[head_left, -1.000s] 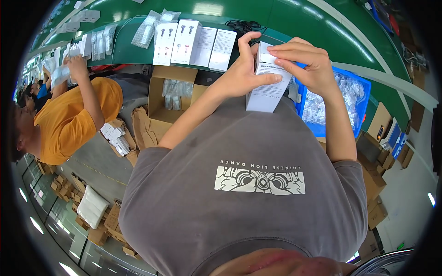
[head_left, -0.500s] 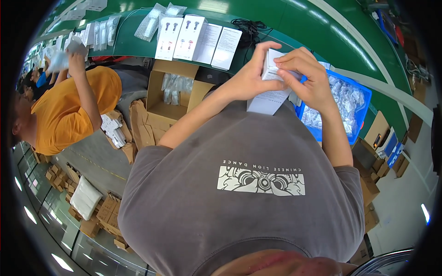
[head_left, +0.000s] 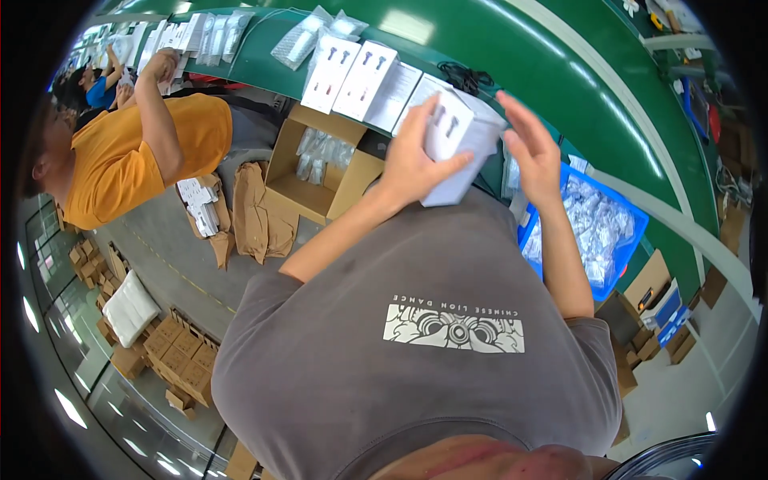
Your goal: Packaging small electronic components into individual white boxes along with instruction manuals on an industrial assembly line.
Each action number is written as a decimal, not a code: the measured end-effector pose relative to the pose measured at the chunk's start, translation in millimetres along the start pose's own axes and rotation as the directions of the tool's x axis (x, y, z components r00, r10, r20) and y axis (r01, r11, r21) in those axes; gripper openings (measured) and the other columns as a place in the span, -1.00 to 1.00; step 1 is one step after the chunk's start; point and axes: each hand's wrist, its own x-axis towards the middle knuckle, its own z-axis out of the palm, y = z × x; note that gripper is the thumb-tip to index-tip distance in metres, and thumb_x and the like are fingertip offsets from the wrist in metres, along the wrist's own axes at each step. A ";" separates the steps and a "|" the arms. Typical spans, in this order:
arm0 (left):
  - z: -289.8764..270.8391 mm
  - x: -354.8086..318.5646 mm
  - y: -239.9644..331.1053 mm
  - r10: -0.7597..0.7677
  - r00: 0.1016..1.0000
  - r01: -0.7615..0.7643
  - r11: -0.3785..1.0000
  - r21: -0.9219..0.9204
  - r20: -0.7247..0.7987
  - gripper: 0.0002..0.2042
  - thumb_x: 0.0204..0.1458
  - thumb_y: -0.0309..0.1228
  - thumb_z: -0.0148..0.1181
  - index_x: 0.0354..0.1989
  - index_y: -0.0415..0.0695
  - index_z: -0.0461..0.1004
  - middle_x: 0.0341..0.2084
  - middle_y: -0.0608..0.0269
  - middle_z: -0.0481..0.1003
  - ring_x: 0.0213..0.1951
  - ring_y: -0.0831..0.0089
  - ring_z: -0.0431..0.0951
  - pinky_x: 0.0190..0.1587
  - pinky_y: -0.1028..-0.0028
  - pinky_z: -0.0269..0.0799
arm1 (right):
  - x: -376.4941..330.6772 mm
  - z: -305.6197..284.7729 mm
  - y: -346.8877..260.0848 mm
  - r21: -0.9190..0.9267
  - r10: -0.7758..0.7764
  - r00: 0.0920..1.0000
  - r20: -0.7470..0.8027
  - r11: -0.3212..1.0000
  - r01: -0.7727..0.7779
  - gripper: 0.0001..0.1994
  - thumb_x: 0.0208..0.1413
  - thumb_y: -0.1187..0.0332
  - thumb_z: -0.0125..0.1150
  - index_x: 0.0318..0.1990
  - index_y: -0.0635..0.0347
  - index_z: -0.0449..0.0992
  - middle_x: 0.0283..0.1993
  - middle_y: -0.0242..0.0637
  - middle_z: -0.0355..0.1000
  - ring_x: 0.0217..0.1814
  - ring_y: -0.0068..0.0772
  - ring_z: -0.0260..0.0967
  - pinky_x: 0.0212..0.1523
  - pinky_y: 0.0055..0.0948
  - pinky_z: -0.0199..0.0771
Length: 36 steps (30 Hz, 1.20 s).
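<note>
While the left hand (head_left: 414, 162) grips one white box (head_left: 450, 150), its thumb across the near face and its fingers around the left side, the right hand (head_left: 534, 156) is spread just beside the box's right side, fingers parted from the thumb; blur makes it impossible to tell whether its fingertips touch. The box is tilted in front of the person's chest, by the near edge of the green bench (head_left: 560, 72). Four more white boxes (head_left: 364, 80) make a row to its left, with two bubble-wrapped packets (head_left: 300, 38) behind them and one bundle of black cable (head_left: 464, 76) beyond the held box. One blue bin (head_left: 636, 240) at right contains clear packets too many to count, and one open carton (head_left: 354, 184) at left contains several more.
</note>
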 end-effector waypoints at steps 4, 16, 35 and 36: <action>-31.5 42.6 -9.8 -0.018 0.974 0.164 0.740 0.652 -0.225 -0.06 -0.20 -0.20 0.51 0.38 -0.20 0.12 0.18 -0.09 0.27 0.23 -0.02 0.31 0.29 0.06 0.20 | 43.7 4.0 78.9 0.100 0.322 0.942 -0.091 0.944 -0.313 -0.80 0.29 0.42 0.16 -0.02 0.28 0.61 0.00 -0.27 0.58 0.05 -0.43 0.48 0.11 -0.31 0.47; -35.0 58.4 -67.5 0.270 0.869 0.187 0.597 0.780 -0.415 -0.22 -0.18 -0.34 0.46 0.29 -0.17 0.25 0.27 -0.16 0.17 0.39 -0.15 0.07 0.41 -0.18 -0.12 | 312.8 215.1 169.1 -0.218 -0.313 0.877 0.365 0.887 0.408 -0.56 0.11 0.41 0.24 0.17 0.17 0.40 0.18 -0.16 0.40 0.16 -0.12 0.43 0.13 -0.27 0.47; -133.5 52.7 -12.3 0.459 0.757 -0.192 0.836 0.513 -0.465 -0.33 -0.16 -0.50 0.44 0.19 -0.28 0.29 0.11 -0.02 0.34 0.08 0.11 0.44 0.17 0.21 0.34 | 248.1 117.3 28.5 -0.491 -0.560 0.790 0.251 0.630 0.602 -0.89 0.05 0.36 0.32 -0.25 0.02 0.57 -0.23 -0.48 0.49 -0.45 -0.23 0.49 -0.49 -0.34 0.48; -130.5 74.3 -1.6 0.495 0.796 -0.303 0.825 0.478 -0.349 -0.15 -0.18 -0.39 0.49 0.31 -0.30 0.11 0.21 -0.07 0.26 0.23 0.08 0.30 0.28 0.18 0.20 | 207.6 87.5 -4.0 -0.543 -0.572 0.767 0.292 0.561 0.625 -0.89 0.01 0.38 0.32 -0.28 0.04 0.58 -0.22 -0.43 0.51 -0.46 -0.27 0.48 -0.49 -0.36 0.47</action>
